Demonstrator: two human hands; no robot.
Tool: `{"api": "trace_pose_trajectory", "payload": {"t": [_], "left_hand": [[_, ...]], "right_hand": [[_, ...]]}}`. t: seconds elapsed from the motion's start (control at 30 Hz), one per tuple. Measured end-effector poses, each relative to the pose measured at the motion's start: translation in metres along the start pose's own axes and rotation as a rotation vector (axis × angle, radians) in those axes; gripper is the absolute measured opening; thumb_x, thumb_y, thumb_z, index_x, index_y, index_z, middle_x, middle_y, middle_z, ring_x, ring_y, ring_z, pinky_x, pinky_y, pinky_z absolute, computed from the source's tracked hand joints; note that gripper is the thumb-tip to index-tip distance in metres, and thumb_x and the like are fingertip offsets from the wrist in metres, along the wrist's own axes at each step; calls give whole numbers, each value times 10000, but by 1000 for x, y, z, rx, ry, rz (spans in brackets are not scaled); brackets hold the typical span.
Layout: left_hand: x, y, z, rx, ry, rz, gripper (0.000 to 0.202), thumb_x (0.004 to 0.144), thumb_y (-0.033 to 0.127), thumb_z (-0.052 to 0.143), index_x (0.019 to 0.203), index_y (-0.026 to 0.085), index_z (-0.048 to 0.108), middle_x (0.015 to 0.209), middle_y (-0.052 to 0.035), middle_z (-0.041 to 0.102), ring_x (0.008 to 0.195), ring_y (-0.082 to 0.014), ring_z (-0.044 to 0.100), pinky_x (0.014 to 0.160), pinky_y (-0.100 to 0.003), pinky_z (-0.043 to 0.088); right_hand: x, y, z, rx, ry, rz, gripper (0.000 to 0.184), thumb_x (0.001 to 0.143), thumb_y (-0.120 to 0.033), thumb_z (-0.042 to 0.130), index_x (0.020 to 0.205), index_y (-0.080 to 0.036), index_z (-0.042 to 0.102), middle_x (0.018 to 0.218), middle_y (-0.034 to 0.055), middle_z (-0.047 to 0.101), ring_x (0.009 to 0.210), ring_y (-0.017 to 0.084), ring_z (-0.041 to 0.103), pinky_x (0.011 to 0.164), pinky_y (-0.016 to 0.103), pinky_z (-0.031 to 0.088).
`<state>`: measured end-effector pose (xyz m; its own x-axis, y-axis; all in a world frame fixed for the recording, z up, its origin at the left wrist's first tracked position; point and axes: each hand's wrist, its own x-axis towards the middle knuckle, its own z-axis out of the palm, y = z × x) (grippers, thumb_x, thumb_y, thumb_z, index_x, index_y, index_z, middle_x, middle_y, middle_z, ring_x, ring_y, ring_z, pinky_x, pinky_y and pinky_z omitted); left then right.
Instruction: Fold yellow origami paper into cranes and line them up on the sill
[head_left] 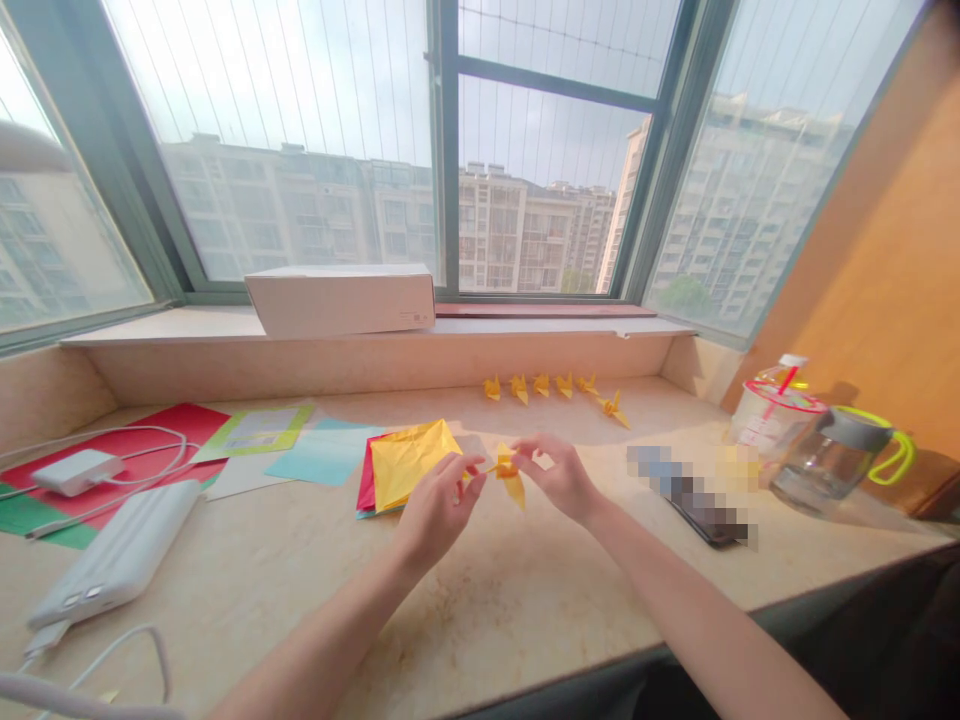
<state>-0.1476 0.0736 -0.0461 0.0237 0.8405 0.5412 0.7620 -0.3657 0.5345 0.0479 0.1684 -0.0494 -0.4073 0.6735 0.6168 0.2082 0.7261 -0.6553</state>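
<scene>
My left hand and my right hand are raised just above the stone counter, each pinching one side of a small yellow folded paper crane held between them. Just left of my left hand lies a stack of coloured paper squares with a yellow sheet on top. Further back, near the wall, several finished yellow paper cranes stand in a row.
A white box sits on the windowsill. At the left lie red and green sheets, a white charger with cable and a white power bank. A dark phone and a glass pitcher are at the right.
</scene>
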Motion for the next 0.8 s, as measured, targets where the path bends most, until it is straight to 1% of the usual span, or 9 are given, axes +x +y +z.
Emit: {"api": "trace_pose_trajectory", "payload": {"t": [0.07, 0.13, 0.17, 0.23, 0.33, 0.43, 0.5, 0.57, 0.8], "left_hand": [[1, -2, -4, 62, -6, 31, 222, 951, 309, 457, 957, 200, 651, 864, -39, 664, 679, -148, 604, 665, -265, 465], [2, -4, -6, 113, -21, 56, 238, 953, 296, 443, 875, 196, 644, 832, -40, 661, 687, -156, 613, 658, -263, 457], [2, -5, -6, 130, -29, 65, 244, 954, 293, 438, 858, 195, 640, 823, -40, 660, 689, -158, 616, 653, -262, 453], [2, -6, -6, 150, -42, 76, 248, 957, 294, 430, 853, 196, 633, 815, -40, 659, 682, -156, 616, 648, -259, 448], [2, -6, -4, 163, -63, 91, 248, 959, 295, 423, 858, 194, 625, 798, -36, 648, 669, -149, 609, 644, -252, 442], [1, -7, -3, 180, -81, 106, 242, 956, 284, 424, 844, 190, 616, 783, -34, 642, 644, -141, 594, 629, -247, 425], [0, -8, -3, 193, -88, 107, 244, 955, 275, 422, 827, 190, 611, 774, -33, 640, 635, -138, 586, 617, -244, 412], [0, -8, -2, 203, -93, 105, 246, 953, 264, 421, 815, 187, 610, 760, -32, 636, 633, -137, 582, 608, -242, 403], [-1, -6, -3, 216, -106, 118, 239, 937, 240, 437, 798, 183, 623, 700, -22, 608, 592, -130, 550, 579, -238, 379]], "right_hand": [[10, 8, -11, -110, 70, 74, 222, 885, -387, 586, 961, -207, 690, 888, 37, 725, 768, 167, 630, 756, 308, 492], [24, 20, -29, -265, 61, 146, 264, 904, -398, 536, 1023, -213, 684, 937, 35, 735, 813, 167, 643, 785, 305, 494], [32, 27, -40, -300, 46, 162, 260, 896, -383, 541, 1026, -211, 686, 940, 34, 738, 817, 167, 649, 789, 303, 495], [47, 44, -64, -350, 2, 191, 212, 854, -340, 588, 980, -213, 701, 915, 25, 747, 816, 163, 663, 784, 286, 496], [64, 73, -96, -452, -45, 279, 156, 795, -270, 630, 895, -192, 721, 834, 40, 754, 782, 172, 682, 742, 272, 495], [74, 100, -116, -579, -44, 363, 146, 775, -222, 629, 872, -189, 732, 853, 62, 754, 817, 187, 683, 750, 278, 485], [77, 114, -121, -648, -47, 406, 153, 763, -192, 634, 877, -189, 737, 855, 65, 751, 816, 184, 680, 749, 270, 480], [80, 126, -122, -710, -49, 442, 159, 754, -160, 634, 870, -182, 740, 858, 72, 747, 821, 186, 676, 746, 265, 474], [84, 153, -110, -867, -59, 520, 172, 769, -105, 598, 857, -150, 738, 879, 117, 740, 880, 220, 673, 753, 272, 456]]}}
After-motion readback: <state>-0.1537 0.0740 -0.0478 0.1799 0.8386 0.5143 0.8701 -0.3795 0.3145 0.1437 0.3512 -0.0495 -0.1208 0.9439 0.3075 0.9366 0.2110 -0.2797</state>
